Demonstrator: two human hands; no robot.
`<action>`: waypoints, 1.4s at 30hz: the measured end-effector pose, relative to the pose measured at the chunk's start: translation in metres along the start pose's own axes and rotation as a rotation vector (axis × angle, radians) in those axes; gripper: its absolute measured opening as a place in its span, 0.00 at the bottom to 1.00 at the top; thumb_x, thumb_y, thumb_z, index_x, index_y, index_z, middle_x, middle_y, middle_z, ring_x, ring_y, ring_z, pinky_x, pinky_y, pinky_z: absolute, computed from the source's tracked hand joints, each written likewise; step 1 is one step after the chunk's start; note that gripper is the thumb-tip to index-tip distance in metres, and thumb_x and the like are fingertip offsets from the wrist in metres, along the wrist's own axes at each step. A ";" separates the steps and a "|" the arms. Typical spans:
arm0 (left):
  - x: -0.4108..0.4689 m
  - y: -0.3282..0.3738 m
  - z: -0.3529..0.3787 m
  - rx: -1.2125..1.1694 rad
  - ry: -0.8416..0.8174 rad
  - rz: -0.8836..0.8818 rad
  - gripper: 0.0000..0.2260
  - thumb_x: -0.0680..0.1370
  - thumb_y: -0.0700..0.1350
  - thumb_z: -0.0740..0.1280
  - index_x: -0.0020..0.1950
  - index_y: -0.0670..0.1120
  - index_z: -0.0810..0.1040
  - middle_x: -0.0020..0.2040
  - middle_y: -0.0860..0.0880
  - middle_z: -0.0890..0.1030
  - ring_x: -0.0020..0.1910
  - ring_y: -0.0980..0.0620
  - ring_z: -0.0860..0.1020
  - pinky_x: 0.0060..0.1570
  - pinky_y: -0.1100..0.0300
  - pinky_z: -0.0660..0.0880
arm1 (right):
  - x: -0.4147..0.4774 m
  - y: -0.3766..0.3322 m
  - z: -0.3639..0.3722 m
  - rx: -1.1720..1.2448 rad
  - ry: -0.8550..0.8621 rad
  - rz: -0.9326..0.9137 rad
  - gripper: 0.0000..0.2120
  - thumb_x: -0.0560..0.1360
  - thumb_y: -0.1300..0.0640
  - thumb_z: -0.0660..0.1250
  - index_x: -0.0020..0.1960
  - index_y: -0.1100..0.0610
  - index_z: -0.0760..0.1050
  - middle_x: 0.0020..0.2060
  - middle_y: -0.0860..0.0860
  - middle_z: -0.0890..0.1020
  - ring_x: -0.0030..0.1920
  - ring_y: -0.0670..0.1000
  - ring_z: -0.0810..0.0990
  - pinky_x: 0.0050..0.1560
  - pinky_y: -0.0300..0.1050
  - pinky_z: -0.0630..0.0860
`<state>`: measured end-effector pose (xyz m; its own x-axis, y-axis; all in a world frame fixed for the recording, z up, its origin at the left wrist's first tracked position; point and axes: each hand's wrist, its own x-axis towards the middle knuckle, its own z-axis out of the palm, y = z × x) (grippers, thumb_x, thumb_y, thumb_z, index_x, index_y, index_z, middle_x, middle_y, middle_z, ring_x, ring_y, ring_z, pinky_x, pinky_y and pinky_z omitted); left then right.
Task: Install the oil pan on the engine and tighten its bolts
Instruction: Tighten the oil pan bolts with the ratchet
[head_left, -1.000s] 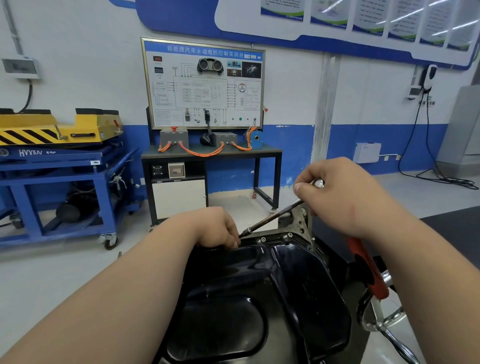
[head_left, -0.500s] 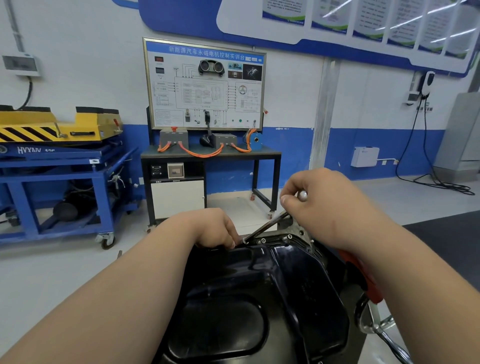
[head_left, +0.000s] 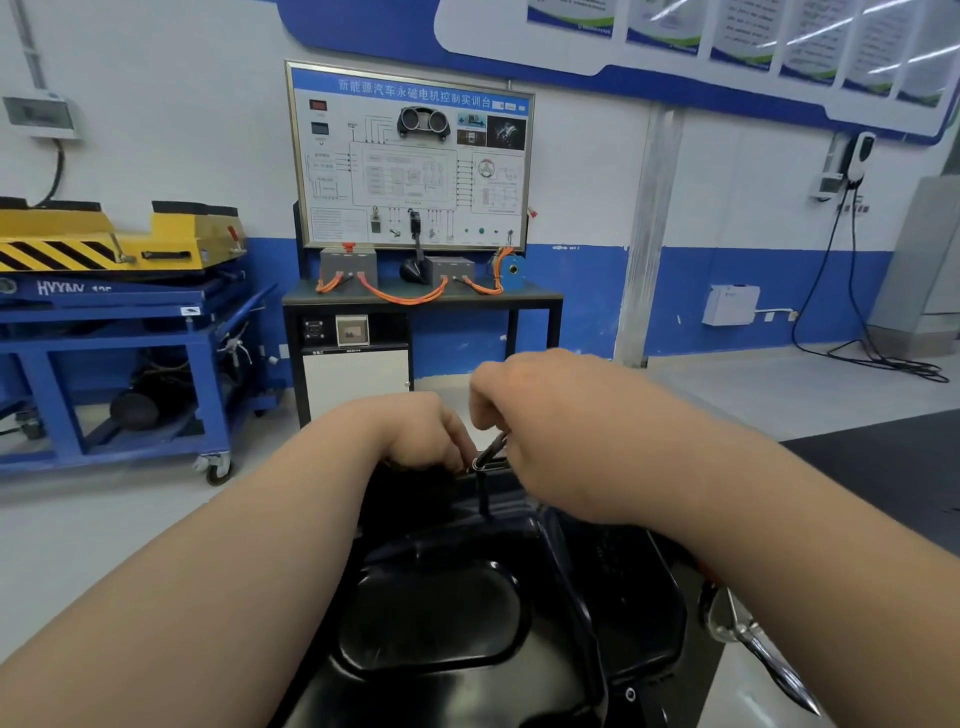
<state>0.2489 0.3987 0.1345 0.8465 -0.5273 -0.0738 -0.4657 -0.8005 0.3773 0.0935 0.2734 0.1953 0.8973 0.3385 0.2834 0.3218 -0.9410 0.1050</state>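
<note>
The glossy black oil pan (head_left: 447, 613) fills the lower middle of the head view, lying on the engine, which it hides. My left hand (head_left: 415, 431) rests with curled fingers at the pan's far rim, right where the head of a thin metal wrench (head_left: 488, 453) meets the flange. My right hand (head_left: 545, 431) grips the wrench's handle just right of that spot. The two hands almost touch. The bolt under the wrench head is hidden by my fingers.
A chrome handle of the engine stand (head_left: 753, 644) sticks out at the lower right. Behind stand a black training bench with a wiring board (head_left: 415, 301) and a blue wheeled cart (head_left: 130, 374) at the left. A dark mat (head_left: 883, 467) lies at the right.
My right hand has swung the wrench handle leftward and down, from well right of the pan's far corner to right beside my left hand. My left hand stayed at the rim.
</note>
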 end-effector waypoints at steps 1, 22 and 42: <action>-0.004 0.006 -0.004 -0.010 0.026 0.020 0.16 0.71 0.42 0.70 0.27 0.60 0.78 0.34 0.55 0.78 0.34 0.55 0.74 0.36 0.61 0.70 | 0.002 0.001 0.000 -0.004 0.020 0.012 0.11 0.73 0.59 0.62 0.55 0.50 0.69 0.48 0.48 0.75 0.46 0.54 0.76 0.45 0.52 0.77; -0.066 0.024 0.007 -0.149 0.460 0.458 0.01 0.73 0.49 0.69 0.42 0.56 0.80 0.32 0.59 0.78 0.28 0.55 0.71 0.32 0.62 0.68 | 0.006 -0.004 -0.004 -0.162 0.131 0.080 0.06 0.75 0.54 0.64 0.51 0.48 0.68 0.41 0.47 0.73 0.39 0.52 0.72 0.29 0.42 0.61; -0.068 0.026 0.002 -0.186 0.451 0.530 0.11 0.75 0.48 0.70 0.39 0.64 0.77 0.39 0.62 0.79 0.36 0.49 0.76 0.41 0.57 0.73 | -0.005 0.003 -0.024 -0.270 0.116 0.075 0.06 0.75 0.50 0.65 0.49 0.51 0.72 0.36 0.48 0.71 0.41 0.53 0.76 0.31 0.44 0.69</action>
<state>0.1783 0.4129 0.1472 0.5617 -0.6300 0.5362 -0.8257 -0.3867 0.4107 0.0827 0.2690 0.2175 0.8698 0.2810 0.4055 0.1503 -0.9338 0.3246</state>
